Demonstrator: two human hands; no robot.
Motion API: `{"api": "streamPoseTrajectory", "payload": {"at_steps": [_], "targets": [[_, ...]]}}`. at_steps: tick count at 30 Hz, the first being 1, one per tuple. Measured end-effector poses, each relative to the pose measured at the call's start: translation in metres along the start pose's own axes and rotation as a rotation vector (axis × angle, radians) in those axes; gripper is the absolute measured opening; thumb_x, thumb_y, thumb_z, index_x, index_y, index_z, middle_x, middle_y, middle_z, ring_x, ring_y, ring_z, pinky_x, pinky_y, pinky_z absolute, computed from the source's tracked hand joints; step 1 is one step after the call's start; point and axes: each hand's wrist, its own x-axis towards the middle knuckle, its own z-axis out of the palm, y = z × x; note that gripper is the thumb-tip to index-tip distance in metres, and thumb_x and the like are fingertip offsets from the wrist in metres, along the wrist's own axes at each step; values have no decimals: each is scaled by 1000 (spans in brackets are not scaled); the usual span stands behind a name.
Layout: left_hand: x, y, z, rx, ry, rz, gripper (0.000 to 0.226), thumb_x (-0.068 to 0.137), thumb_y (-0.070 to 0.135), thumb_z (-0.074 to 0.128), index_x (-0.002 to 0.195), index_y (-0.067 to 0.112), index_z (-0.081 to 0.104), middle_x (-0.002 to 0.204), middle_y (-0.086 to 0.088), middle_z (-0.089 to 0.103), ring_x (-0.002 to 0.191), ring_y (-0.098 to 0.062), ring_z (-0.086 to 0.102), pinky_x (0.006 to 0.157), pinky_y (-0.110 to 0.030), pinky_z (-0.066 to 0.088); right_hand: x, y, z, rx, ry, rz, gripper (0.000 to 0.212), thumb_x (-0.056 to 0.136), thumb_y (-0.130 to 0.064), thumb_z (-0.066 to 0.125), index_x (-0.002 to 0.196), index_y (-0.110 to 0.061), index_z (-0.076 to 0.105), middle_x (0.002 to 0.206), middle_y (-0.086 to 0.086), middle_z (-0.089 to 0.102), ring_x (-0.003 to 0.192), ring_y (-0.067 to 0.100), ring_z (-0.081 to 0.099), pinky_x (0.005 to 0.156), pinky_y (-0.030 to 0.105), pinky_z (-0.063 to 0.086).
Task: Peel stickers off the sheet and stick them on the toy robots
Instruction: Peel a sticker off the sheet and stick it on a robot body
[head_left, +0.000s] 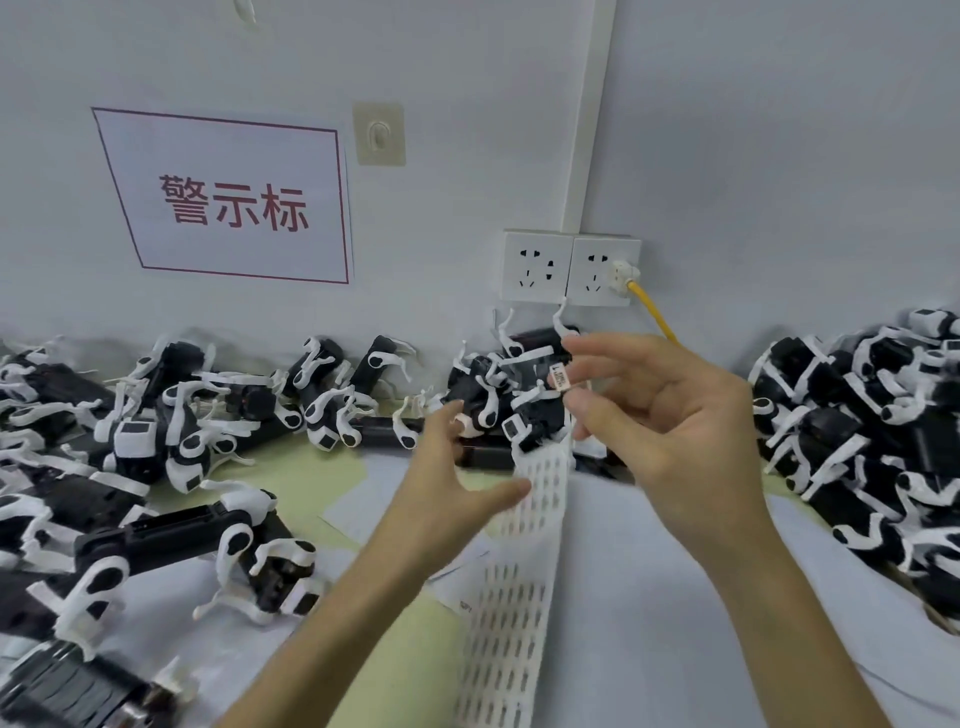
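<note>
One small sticker (559, 375) sits pinched at the fingers (597, 349) of the right hand (675, 431), held above the perforated sheet (519, 597) trailing down the tabletop (410, 654). Opposite, the left hand (447, 483) reaches open-fingered towards a toy robot (485, 400) in the middle heap, gripping nothing. The likely hazards: the sticker folds onto skin, or lands crooked if that robot shifts among tangled legs before being steadied.
</note>
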Motion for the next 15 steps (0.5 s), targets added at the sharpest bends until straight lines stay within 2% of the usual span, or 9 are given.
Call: {"api": "streamPoseTrajectory", "payload": {"at_steps": [2, 4, 5, 7, 10, 12, 15], "targets": [[-1, 9, -8, -40, 91, 144, 59, 89, 24, 79, 142, 31, 53, 138, 20, 59, 126, -4, 59, 98, -23, 49, 0, 0, 0, -6, -22, 0, 43, 87, 8, 74, 114, -26, 75, 92, 0, 76, 64, 20, 69, 70, 26, 58], [-3, 20, -19, -137, 103, 280, 32, 93, 26, 75, 124, 33, 70, 122, 18, 72, 112, -6, 69, 87, -21, 55, 1, -1, 0, -2, -31, -6, 42, 89, 5, 72, 118, -25, 73, 93, 1, 77, 64, 20, 68, 72, 26, 57], [-6, 25, -24, -175, 90, 325, 26, 92, 29, 73, 118, 33, 73, 116, 15, 75, 107, -9, 72, 85, -23, 58, 0, -1, 0, -1, -32, -6, 40, 89, 3, 71, 118, -24, 73, 93, 1, 78, 64, 20, 68, 73, 25, 57], [-13, 32, -28, -201, 67, 370, 26, 89, 33, 68, 114, 32, 76, 112, 11, 77, 104, -12, 73, 88, -24, 58, -1, -2, 3, -3, -37, 1, 39, 90, 0, 71, 118, -27, 73, 92, 0, 78, 64, 19, 69, 73, 25, 57], [-18, 36, -26, -203, 51, 389, 20, 87, 33, 77, 106, 29, 81, 105, 9, 79, 100, -9, 72, 82, -17, 55, -3, -4, 6, -25, -58, 9, 38, 88, -7, 73, 115, -34, 73, 92, -4, 79, 67, 19, 71, 72, 24, 58], [-19, 37, -24, -213, 55, 396, 22, 82, 35, 71, 98, 26, 83, 99, 8, 80, 93, -5, 71, 77, -13, 52, -3, -4, 6, -40, -67, 17, 35, 88, -12, 73, 115, -36, 74, 93, -4, 79, 70, 21, 72, 73, 28, 60], [-19, 36, -23, -234, 18, 403, 22, 81, 32, 70, 95, 22, 84, 99, 4, 80, 94, -6, 70, 75, -12, 51, -3, -3, 6, -49, -71, 28, 33, 88, -16, 73, 113, -36, 74, 93, -4, 79, 69, 22, 70, 74, 34, 61]]}}
